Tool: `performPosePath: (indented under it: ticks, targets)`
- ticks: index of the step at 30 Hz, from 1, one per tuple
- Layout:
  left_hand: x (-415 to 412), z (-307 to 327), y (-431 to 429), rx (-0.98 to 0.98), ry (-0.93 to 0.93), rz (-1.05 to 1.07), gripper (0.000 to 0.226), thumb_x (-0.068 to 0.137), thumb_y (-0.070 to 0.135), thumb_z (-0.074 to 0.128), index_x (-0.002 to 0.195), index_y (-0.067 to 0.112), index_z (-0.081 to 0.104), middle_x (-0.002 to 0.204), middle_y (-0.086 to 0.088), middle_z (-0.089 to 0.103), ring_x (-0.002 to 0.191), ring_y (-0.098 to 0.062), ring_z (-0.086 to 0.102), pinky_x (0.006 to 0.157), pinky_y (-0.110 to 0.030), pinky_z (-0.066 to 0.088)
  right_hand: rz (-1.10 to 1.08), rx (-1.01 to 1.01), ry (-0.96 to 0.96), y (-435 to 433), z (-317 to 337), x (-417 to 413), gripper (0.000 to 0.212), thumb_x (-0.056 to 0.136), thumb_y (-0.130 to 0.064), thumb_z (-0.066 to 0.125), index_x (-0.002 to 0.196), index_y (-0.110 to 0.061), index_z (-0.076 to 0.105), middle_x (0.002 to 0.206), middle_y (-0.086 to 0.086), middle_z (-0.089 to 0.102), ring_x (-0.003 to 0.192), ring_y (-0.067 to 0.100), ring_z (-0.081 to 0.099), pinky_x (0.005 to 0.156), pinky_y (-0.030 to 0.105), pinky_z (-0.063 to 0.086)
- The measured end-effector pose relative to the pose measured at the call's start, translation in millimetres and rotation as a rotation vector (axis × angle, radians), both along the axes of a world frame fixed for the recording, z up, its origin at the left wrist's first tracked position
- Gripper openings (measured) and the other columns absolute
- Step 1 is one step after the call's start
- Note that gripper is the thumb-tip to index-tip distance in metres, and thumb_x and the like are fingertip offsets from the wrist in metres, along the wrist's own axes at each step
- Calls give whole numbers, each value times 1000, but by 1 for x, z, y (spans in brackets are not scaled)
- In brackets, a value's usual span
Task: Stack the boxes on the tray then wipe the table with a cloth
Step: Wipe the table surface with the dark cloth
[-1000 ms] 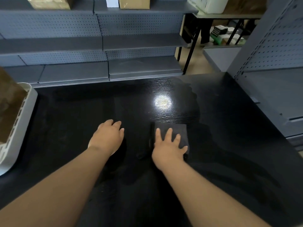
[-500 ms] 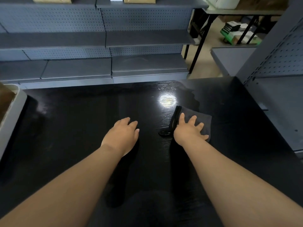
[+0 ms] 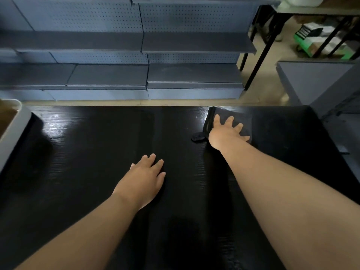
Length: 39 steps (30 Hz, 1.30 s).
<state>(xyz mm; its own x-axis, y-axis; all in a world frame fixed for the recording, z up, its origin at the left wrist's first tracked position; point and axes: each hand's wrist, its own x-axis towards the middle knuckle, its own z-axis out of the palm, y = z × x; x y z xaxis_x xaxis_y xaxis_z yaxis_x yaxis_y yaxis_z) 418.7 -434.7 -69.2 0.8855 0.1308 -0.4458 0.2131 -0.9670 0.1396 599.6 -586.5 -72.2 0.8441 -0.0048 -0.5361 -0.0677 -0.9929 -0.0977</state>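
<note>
A dark folded cloth (image 3: pixel 246 118) lies flat on the black table (image 3: pixel 87 152) close to its far edge, right of centre. My right hand (image 3: pixel 226 131) presses on it with fingers spread and straight. My left hand (image 3: pixel 145 180) rests flat on the table in the middle, fingers straight, holding nothing. At the left edge stands the white tray (image 3: pixel 13 129); a brown box (image 3: pixel 5 115) sits inside it, mostly cut off by the frame.
Grey metal shelving (image 3: pixel 136 55) stands behind the table's far edge. Another grey shelf unit (image 3: pixel 331 88) flanks the right side. A black-legged table (image 3: pixel 261 61) stands at the back right with boxes on the floor beneath it.
My right hand has pushed the cloth away from me and to the right, from the table's middle to near the far edge. My left hand has stayed flat on the table.
</note>
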Motion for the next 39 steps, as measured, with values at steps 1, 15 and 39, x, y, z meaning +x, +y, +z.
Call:
performPosePath:
  ticks: [1,15,39]
  targets:
    - [1,0,0,5,5,3,52,102,38,22,151,24,13,160,-1,5,148,-18,4,118,-36,15,31,2,-15,4,-1,5,85,94,-13,51,150,-34,-9,159,5,-20,144,40,-15,110,69,2]
    - [2,-1,4,-49,-37,44,47,102,35,24,149,29,22,159,5,13,147,-12,11,118,-31,19,37,118,-84,-1,-10,1,59,103,-26,31,148,-45,-2,160,-4,-15,146,30,-16,112,66,-1]
    - [-101,19,116,105,-257,232,48,99,32,37,145,18,35,154,-6,29,141,-23,26,116,-37,26,-52,32,-136,24,-14,-128,51,102,-38,19,150,-39,2,161,3,-6,146,37,-5,110,67,6]
